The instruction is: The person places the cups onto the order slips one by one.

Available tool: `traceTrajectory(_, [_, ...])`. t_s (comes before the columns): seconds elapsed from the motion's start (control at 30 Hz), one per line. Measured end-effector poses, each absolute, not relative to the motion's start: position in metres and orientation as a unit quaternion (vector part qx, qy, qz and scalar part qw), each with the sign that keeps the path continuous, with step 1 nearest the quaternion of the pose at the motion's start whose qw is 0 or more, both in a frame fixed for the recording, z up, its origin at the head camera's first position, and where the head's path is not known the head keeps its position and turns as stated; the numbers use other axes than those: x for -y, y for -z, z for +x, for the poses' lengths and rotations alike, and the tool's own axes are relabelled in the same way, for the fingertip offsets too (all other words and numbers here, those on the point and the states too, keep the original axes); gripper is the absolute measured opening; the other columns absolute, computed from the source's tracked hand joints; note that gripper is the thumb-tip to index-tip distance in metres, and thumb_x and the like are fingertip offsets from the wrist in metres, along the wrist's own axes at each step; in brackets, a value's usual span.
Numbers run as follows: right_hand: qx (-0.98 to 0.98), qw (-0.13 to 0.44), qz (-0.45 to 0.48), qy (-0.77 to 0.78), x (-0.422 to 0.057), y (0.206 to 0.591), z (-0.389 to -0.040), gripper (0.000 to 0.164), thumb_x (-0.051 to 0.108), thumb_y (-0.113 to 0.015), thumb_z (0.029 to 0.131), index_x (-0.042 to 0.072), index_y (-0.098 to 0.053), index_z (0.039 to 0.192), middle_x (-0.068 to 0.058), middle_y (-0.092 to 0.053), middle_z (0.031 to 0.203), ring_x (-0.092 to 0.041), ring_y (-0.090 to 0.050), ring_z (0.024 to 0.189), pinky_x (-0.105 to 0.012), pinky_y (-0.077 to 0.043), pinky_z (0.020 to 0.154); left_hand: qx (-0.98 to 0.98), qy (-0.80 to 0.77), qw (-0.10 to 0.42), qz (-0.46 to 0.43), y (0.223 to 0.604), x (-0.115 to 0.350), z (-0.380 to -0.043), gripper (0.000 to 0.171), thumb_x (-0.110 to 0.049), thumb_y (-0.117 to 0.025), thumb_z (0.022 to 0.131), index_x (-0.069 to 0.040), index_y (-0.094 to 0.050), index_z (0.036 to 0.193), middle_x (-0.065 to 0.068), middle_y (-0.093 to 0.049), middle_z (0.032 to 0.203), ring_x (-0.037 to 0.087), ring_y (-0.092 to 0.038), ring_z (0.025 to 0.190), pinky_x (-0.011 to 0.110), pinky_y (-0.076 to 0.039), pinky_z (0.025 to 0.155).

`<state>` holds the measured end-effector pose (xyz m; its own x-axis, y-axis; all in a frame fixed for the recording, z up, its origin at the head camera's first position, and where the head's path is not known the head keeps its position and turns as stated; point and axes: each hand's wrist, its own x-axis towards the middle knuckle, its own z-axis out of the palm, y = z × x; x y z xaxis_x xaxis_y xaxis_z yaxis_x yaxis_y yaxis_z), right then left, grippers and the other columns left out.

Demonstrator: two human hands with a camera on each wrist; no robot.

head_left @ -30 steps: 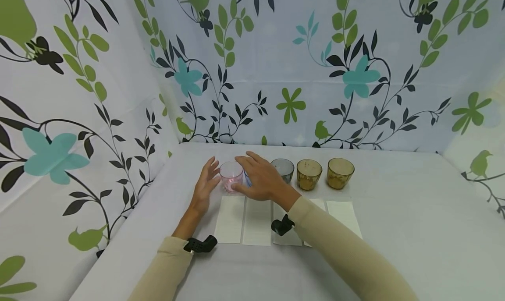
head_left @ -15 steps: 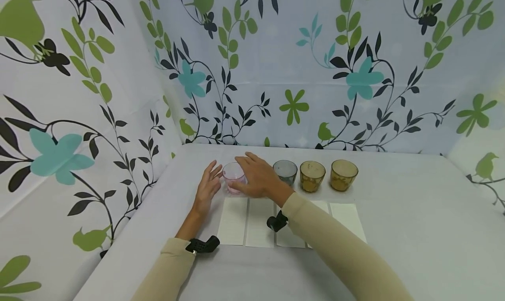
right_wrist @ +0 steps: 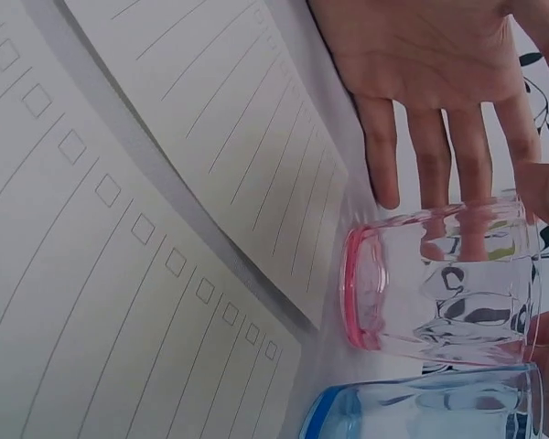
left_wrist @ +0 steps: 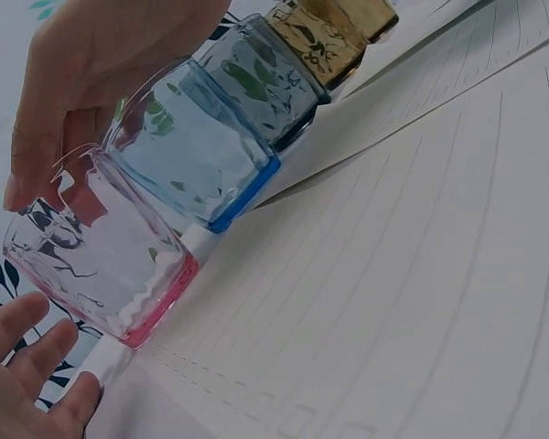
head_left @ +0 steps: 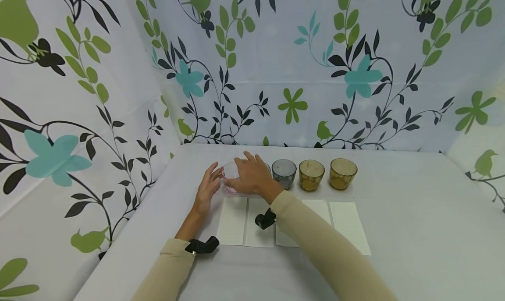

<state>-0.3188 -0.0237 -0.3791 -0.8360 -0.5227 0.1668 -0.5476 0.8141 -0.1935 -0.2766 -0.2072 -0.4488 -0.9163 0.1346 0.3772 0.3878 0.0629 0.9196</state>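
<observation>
A pink-based clear glass (left_wrist: 110, 256) is standing upright at the left end of a row on the white worktop (head_left: 418, 213), and the right hand (head_left: 249, 176) is reaching over it from above, thumb and fingers curling around its rim on opposite sides. The left hand (head_left: 207, 188) is waiting just left of that glass, its fingers apart and loosely extended; whether they are touching the wall, I cannot tell. Through the clear sides, fingers and bits of the patterned backdrop (head_left: 292, 51) are showing. A blue-based glass (left_wrist: 197, 151) is standing just beside it, mostly hiding behind the right hand in the head view, and its pale blue walls are letting the light through. Next in line, a grey glass (head_left: 284, 174) and two amber glasses (head_left: 311, 176) are sitting upright; their tinted walls are making it hard to tell what, if anything, they are holding. Lined paper strips (head_left: 231, 222) are lying side by side on the near side of the row, the right forearm crossing above some of them. Compared with half a second ago, the right hand is sitting farther left, covering more of the pink-based glass, while the grey and amber ones are keeping their places.
</observation>
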Motion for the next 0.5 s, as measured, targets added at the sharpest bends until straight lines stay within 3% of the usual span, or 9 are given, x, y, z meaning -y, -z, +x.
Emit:
traceTrajectory(0.3, [0.961, 0.046, 0.258, -0.091, 0.0246, 0.3797, -0.3224, 0.085, 0.068, -0.053, 0.092, 0.004, -0.050, 0.148, -0.012, -0.058, 0.146, -0.035, -0.023, 0.153, -0.051, -0.014, 0.126, 0.736, 0.648, 0.092, -0.174, 0.4469, 0.2068, -0.2743, 0.066, -0.031, -0.041, 0.100, -0.015, -0.022, 0.161, 0.019, -0.034, 0.161, 0.039, -0.032, 0.148, 0.067, -0.018, 0.119])
traceTrajectory(0.5, [0.962, 0.042, 0.250, -0.097, 0.0267, 0.3769, -0.3221, 0.081, 0.066, -0.060, 0.090, 0.005, -0.055, 0.144, -0.010, -0.058, 0.145, -0.029, -0.025, 0.153, -0.048, -0.016, 0.126, 0.732, 0.652, 0.097, -0.173, 0.4481, 0.2087, -0.2744, 0.065, -0.028, -0.041, 0.100, -0.013, -0.023, 0.160, 0.021, -0.036, 0.159, 0.040, -0.035, 0.146, 0.068, -0.020, 0.118])
